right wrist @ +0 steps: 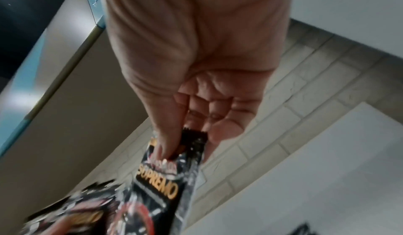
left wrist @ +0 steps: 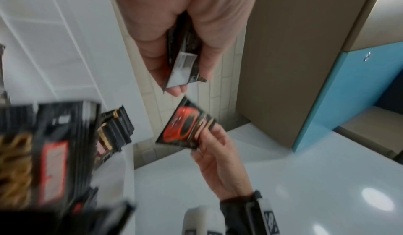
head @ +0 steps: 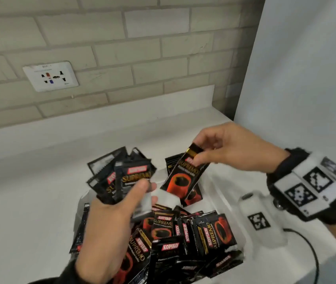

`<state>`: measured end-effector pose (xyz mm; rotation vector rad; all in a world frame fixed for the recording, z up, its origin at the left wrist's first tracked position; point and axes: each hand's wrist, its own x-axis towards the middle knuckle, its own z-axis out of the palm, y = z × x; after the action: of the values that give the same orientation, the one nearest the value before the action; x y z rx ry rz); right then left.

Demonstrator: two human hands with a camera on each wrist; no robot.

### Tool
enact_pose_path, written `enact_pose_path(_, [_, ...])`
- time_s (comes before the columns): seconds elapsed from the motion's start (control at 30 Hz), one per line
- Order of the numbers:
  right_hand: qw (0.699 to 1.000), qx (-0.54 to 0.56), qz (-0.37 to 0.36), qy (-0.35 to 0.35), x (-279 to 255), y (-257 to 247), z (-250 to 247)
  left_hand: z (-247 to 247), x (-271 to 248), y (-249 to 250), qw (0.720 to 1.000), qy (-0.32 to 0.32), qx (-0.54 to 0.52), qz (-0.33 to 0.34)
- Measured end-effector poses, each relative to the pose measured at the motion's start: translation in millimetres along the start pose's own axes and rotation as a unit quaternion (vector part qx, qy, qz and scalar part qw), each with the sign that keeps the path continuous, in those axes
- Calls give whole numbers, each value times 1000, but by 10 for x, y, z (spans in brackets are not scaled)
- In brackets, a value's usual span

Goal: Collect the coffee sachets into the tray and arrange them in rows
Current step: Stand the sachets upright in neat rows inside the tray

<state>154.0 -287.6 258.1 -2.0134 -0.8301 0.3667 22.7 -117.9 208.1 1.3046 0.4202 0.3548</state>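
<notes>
- The right hand [head: 232,148] held one sachet [head: 185,177] up over the heap, thumb and fingers [right wrist: 167,145] pinched on its top seam, so that it hung tilted, cup picture facing the head camera.
- The left hand [head: 109,218] was curled round a fanned bunch [head: 120,179] of sachets, thumb across their fronts; the wrist view showed the fingers [left wrist: 152,56] wrapped behind them. At least four lay in that fan, though blur made an exact count impossible.
- The tray [head: 245,240], clear-walled and hard to trace, sat on the white table [head: 29,201] under both hands. A loose pile [head: 183,232] of sachets filled it, lying at every angle and overlapping; roughly a dozen faces showed, with more buried beneath.
- One or two further sachets [head: 173,160] lay behind the held one; whether they were inside the tray or on the table could not be told.
- Collection seemed mostly done, since nearly all the sachets sat in or over the tray. The arranging looked barely begun: no row was visible anywhere in the tray, and the bunch in the left hand was probably the first stack being squared up.
- What remained, by my judgement, was to add the single sachet to the bunch, sort the whole pile the same way up, and lay it out in rows.
- A white device [head: 263,220] with a square marker and a black cable [head: 310,249] lay on the table right of the tray.
</notes>
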Motion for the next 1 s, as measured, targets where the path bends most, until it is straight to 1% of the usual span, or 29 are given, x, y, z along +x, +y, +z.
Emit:
enact_pose_path(0.03, [999,-42,7,0,48,22,-76,-54,26,32,1000,17,-25,5])
enact_pose_path(0.1, [984,-171,26,-37,142,94,-134,-144,59,99,997,37,-63,5])
enact_pose_path(0.17, [953,-283,39,-100,229,204,-71,-212,70,130,996,43,-76,9])
enact_pose_path(0.2, [937,-322,38,-132,274,266,-5,-230,68,138,996,44,-79,11])
enact_pose_path(0.3, [899,-390,19,-197,380,448,203,-246,51,138,996,43,-77,10])
enact_pose_path(0.43, [859,-455,-14,-235,450,512,394,-271,38,110,997,39,-72,7])
enact_pose_path(0.5, [831,-497,-26,-249,463,502,448,-282,46,111,996,45,-74,5])
enact_pose_path(0.6, [796,-554,-55,-238,477,521,484,-289,72,92,996,49,-74,6])
enact_pose_path(0.7, [779,-589,-85,-195,519,558,490,-284,79,68,996,47,-75,6])
enact_pose_path(0.87, [772,-606,-101,-163,560,589,534,-276,102,29,995,52,-79,-2])
enact_pose_path(1.0, [783,-596,-114,-133,510,613,564,-259,101,26,995,47,-89,3])
